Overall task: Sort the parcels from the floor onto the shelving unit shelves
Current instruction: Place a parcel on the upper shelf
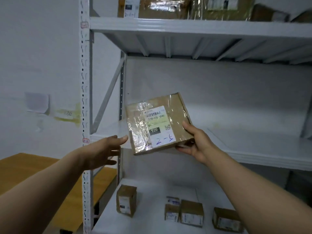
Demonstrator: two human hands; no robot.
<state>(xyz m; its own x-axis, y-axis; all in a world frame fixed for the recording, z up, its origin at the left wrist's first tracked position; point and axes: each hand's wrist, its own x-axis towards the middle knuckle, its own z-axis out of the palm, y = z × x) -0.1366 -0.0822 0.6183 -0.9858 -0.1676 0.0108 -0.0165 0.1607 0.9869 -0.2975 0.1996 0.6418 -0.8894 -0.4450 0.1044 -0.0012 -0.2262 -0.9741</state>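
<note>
The flat cardboard parcel (158, 124) is in the middle of the frame. It is tilted and held in the air just in front of the middle shelf (253, 146). It is wrapped in shiny tape and has a white label (160, 125) with "220" printed on it and some blue writing.

The right hand (197, 142) grasps it by the lower right corner only, thumb on top and fingers underneath. The left hand (104, 149), left of the parcel, has straight, spread fingers. It is close to the parcel's left edge but holds nothing.

I think the one-corner hold is the danger. The tape looks slippery, so the parcel could tip and drop onto the small boxes (126, 200) on the lower shelf (152, 217) at the bottom of the frame.
</note>
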